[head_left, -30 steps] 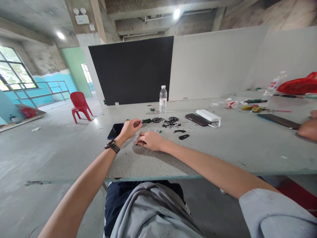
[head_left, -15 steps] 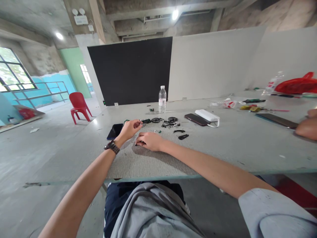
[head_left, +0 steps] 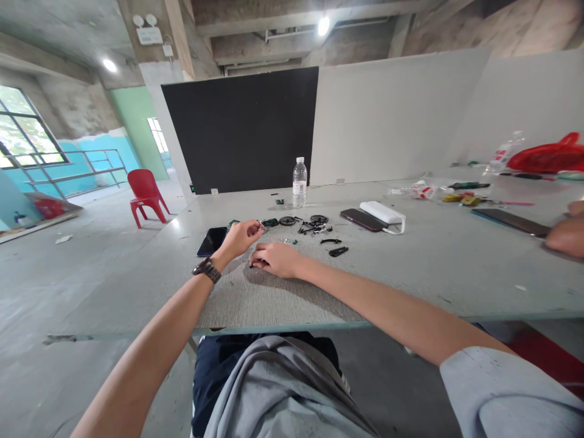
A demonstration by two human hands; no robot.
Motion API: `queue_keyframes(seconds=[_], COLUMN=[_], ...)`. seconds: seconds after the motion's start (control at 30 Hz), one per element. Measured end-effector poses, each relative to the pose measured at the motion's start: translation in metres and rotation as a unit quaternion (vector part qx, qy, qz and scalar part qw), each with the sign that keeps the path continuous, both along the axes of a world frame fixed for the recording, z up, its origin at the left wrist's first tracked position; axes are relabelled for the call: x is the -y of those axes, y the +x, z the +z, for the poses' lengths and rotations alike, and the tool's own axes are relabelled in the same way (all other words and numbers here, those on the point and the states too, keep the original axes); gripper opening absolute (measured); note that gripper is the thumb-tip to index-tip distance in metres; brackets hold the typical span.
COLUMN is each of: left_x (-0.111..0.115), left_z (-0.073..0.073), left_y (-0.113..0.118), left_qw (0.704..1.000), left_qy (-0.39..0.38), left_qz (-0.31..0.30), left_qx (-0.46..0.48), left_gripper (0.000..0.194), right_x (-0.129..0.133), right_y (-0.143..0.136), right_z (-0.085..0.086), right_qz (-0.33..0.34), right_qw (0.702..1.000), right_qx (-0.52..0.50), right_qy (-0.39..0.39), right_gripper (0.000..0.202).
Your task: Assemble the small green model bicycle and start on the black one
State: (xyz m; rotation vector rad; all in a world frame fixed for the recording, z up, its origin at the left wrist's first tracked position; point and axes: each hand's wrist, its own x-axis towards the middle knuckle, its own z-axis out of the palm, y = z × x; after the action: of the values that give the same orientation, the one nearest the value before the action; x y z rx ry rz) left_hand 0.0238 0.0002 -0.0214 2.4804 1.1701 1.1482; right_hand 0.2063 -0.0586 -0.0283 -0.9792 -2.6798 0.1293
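My left hand (head_left: 241,237) is closed in a pinch above the table, thumb and fingertips together on something too small to make out. Just nearer to me, my right hand (head_left: 276,260) rests low on the table with curled fingers, closed around something small and dark, mostly hidden. Beyond the hands lie small black parts: a spoked wheel (head_left: 288,221), a second wheel (head_left: 319,219) and a bicycle-like frame (head_left: 312,228). To the right of my right hand are a curved black strip (head_left: 330,241) and a flat black piece (head_left: 338,251).
A dark phone (head_left: 212,242) lies by my left wrist. Behind the parts stands a water bottle (head_left: 300,184). Further right are another phone (head_left: 361,219), a white power bank (head_left: 382,213) and a tablet-like phone (head_left: 510,221) by another person's hand (head_left: 566,236).
Both hands keep nearly the same place and pose. No clear movement of the parts shows.
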Motion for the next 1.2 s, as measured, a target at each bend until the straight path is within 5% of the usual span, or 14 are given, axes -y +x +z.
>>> queue_keyframes(seconds=[0.5, 0.7, 0.87, 1.2], left_x=[0.0, -0.008, -0.009, -0.005], left_z=[0.0, -0.006, -0.007, -0.004], left_y=[0.0, -0.001, -0.002, -0.001], left_qw=[1.0, 1.0, 1.0, 1.0], left_qy=[-0.01, -0.001, -0.012, -0.021], left_qz=[-0.016, 0.003, -0.004, -0.016], left_qx=[0.0, 0.014, 0.013, 0.002], left_gripper=[0.021, 0.022, 0.023, 0.02], right_x=[-0.008, -0.044, -0.065, -0.073], right_y=[0.005, 0.054, 0.094, 0.103], right_z=[0.007, 0.022, 0.018, 0.021], right_qz=[-0.012, -0.167, -0.301, -0.325], right_qw=[0.999, 0.984, 0.95, 0.939], right_qx=[-0.032, -0.021, 0.066, 0.11], right_qy=[0.013, 0.052, 0.039, 0.0], right_gripper=[0.029, 0.022, 0.041, 0.026])
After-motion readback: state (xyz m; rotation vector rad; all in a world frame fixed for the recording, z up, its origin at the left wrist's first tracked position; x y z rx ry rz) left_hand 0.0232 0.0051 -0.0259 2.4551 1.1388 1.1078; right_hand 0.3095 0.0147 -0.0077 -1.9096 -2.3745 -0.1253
